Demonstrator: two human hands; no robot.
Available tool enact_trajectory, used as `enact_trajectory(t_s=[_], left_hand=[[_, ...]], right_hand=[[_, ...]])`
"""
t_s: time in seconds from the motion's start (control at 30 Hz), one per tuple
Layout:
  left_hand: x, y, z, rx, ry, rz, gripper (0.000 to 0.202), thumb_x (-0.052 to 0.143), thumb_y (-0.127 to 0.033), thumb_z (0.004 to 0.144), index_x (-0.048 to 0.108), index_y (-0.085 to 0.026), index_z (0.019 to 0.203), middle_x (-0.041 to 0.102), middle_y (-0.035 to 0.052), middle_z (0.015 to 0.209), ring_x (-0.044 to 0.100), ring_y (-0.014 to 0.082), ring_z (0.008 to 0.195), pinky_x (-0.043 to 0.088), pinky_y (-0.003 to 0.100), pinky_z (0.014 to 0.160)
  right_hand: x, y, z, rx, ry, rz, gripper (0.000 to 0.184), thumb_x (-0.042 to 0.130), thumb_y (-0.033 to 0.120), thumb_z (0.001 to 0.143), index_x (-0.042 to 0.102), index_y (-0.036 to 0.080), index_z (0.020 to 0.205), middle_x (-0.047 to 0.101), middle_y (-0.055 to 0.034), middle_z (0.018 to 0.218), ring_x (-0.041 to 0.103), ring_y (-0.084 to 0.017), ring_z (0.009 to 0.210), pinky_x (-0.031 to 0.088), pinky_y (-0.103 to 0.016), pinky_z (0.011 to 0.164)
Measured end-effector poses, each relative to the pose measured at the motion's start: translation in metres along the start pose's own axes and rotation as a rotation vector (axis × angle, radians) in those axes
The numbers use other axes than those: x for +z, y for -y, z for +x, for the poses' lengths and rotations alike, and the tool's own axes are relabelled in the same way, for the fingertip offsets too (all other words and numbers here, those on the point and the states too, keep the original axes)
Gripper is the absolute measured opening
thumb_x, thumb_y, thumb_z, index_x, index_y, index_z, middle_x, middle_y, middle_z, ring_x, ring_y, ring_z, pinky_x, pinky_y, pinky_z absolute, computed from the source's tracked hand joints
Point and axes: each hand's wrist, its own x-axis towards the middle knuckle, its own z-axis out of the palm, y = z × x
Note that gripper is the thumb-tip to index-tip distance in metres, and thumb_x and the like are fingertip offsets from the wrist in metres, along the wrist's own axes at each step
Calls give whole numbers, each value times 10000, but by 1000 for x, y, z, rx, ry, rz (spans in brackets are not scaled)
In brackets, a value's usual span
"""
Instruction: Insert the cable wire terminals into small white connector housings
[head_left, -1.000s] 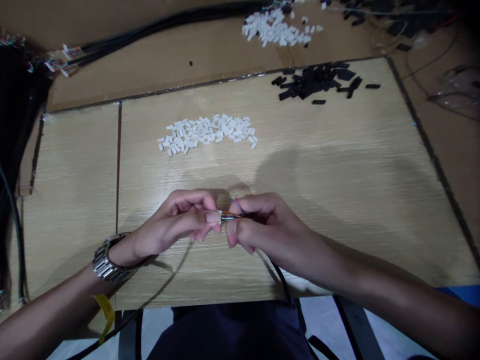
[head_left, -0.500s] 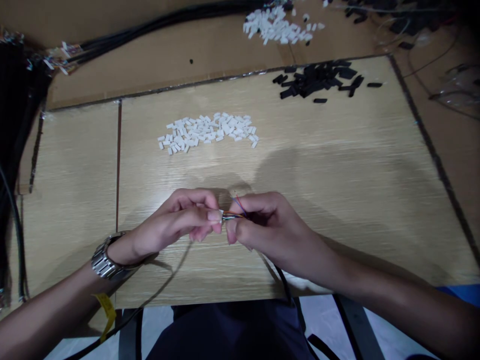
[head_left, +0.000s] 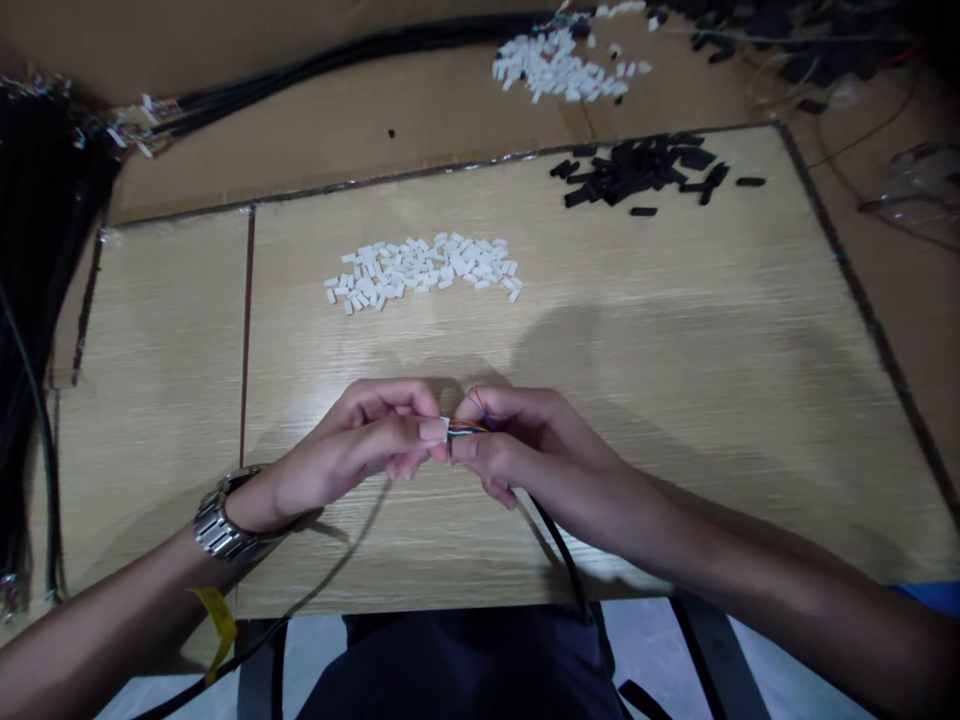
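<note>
One white connector [head_left: 445, 429], pinched in the left hand [head_left: 360, 447]. One black cable [head_left: 559, 545] with coloured wires [head_left: 469, 426], pinched by the right hand [head_left: 525, 450]. Two white connector heaps [head_left: 424, 268], one black heap [head_left: 637, 172].

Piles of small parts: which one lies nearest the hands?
The white pile on the wooden board, just beyond the hands; the black pile lies farther right, the other white pile on the cardboard.

A heap of small white plastic housings [head_left: 424, 268] lies mid-surface [head_left: 675, 400]. Right of and beyond that heap sits a pile of black sleeves [head_left: 641, 172]; farther beyond, a second white heap [head_left: 562, 65]; far left, black cable bundles [head_left: 37, 300].
</note>
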Motion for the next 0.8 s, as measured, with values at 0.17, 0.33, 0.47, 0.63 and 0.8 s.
enact_trajectory(t_s=[0.17, 0.33, 0.47, 0.63, 0.8], left_hand=[[4, 7, -5, 124, -83, 95, 225, 608, -306, 912, 624, -158, 742, 502, -26, 578, 427, 94, 524, 327, 238, 507], [5, 11, -7, 149, -105, 133, 204, 591, -309, 926, 614, -164, 784, 518, -12, 621, 434, 105, 545, 325, 248, 509], [5, 12, -8, 149, -136, 181, 225, 587, -327, 923, 600, -164, 769, 529, -12, 613, 434, 102, 532, 329, 236, 499], [6, 10, -7, 166, -155, 196, 229, 593, -324, 914, 602, -158, 757, 527, -13, 603, 435, 99, 532, 334, 225, 502], [6, 10, -8, 161, -164, 179, 213, 595, -311, 916, 613, -160, 767, 538, -12, 613, 441, 95, 536, 342, 217, 507]], right_hand=[[3, 2, -1, 1, -71, 118, 56, 605, 208, 832, 578, 175, 795, 533, 52, 688, 477, -61, 510, 421, -207, 472], [3, 3, 1, 12, -72, 99, 43, 610, 193, 823, 601, 170, 788, 541, 45, 686, 500, -64, 518, 464, -195, 470], [0, 1, 1, 18, -57, 49, 80, 611, 217, 828, 589, 170, 767, 529, 43, 705, 485, -57, 496, 471, -185, 427], [-4, -3, -1, -27, -42, 38, 102, 596, 248, 860, 591, 177, 788, 543, 28, 765, 481, -61, 522, 478, -175, 400], [-1, -7, -1, -99, -86, 88, 56, 606, 219, 857, 591, 187, 814, 532, 28, 761, 495, -82, 585, 485, -168, 410]])
